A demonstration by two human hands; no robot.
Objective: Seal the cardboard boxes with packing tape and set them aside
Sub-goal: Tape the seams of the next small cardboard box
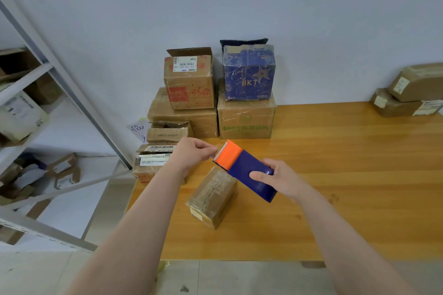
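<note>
Head view: the right hand [278, 182] grips the blue body of the tape dispenser [251, 175], with the thumb laid across its upper face and the fingers wrapped behind. The dispenser is held clear of the surface, tilted, with its orange head [227, 153] pointing away from this hand toward the left hand [191, 154]. The left hand's thumb and fingertips are pinched together just at the toothed edge of the orange head, on a tape end [217, 149] that shows only faintly as a clear sliver. Directly below both hands, a small cardboard box [211, 201] lies on the wooden table [335, 175], touched by neither hand; its top seam shows glossy tape. Beyond the hands, against the wall, two large brown cartons [245, 118] stand side by side. One carries an open-flapped brown box [189, 79], the other a blue box [249, 74]. Just outside the left hand, smaller labelled boxes [155, 158] are stacked at the table's end. Further out on that side stands a metal shelf [28, 79] holding parcels. Well out from the right hand, two flat brown boxes [412, 93] are stacked at the table's far edge.
</note>
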